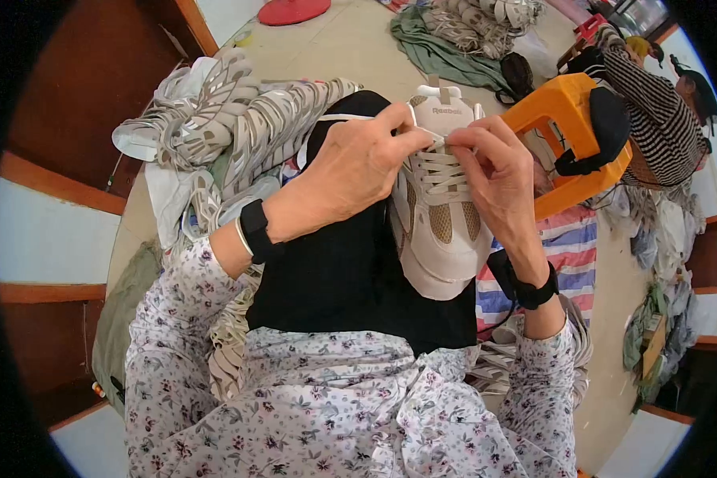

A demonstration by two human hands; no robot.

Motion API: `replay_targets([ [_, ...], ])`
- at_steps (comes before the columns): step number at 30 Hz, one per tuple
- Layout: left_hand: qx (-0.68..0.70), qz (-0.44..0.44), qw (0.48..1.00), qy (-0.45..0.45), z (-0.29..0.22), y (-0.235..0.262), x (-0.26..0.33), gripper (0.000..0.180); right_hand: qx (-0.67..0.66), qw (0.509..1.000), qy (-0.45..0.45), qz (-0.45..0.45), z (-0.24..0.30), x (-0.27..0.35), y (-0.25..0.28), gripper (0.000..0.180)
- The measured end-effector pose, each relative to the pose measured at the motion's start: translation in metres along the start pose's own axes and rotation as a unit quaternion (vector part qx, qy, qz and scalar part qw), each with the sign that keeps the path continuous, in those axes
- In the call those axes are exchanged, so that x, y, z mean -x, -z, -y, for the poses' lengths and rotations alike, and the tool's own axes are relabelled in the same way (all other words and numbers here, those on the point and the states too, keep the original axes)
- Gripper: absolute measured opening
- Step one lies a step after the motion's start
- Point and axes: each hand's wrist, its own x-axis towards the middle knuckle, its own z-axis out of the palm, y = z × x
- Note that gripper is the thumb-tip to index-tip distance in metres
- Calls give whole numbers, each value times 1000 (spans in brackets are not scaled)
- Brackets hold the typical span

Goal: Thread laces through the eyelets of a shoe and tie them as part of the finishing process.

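Note:
A beige-and-white sneaker upper (446, 231) with tan mesh panels rests on the black cloth (334, 271) over my lap, its toe toward me. White laces (442, 174) criss-cross its front below the tongue. At the top of the lacing, my left hand (370, 155) pinches a shoelace between thumb and forefinger. Close beside it, my right hand (494, 163) pinches the lace too, fingertips almost meeting those of the left. The fingers partly cover the upper eyelets. Whether the upper has a sole underneath cannot be seen.
Nested stacks of similar uppers (283, 119) lie at my left, with another pile (482, 28) at the far side. An orange plastic stool (562, 127) with a black pad stands right. A person in a striped top (653, 103) sits beyond it. Striped sheeting (570, 255) covers floor at right.

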Motion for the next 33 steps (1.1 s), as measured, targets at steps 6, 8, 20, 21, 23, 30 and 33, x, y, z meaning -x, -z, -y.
replay_targets([
  [6,-24,22,999,-1,8,-3,-1,36,36,997,57,47,-1,-7,-6,16],
  [8,13,4,1000,3,13,-4,0,36,44,995,74,57,-2,-10,-7,16],
  [20,44,2,999,9,18,0,7,32,214,956,128,158,7,-19,-6,18],
  [21,47,-2,999,10,18,0,8,32,149,967,135,154,8,-18,-6,16],
  [23,52,-4,999,13,18,-1,9,31,84,975,139,152,12,-17,-6,13],
  [30,67,-16,998,10,22,-3,11,32,5,973,3,232,39,-26,19,14],
  [33,86,-10,996,16,25,-5,10,32,31,973,-42,226,43,-22,32,18],
])
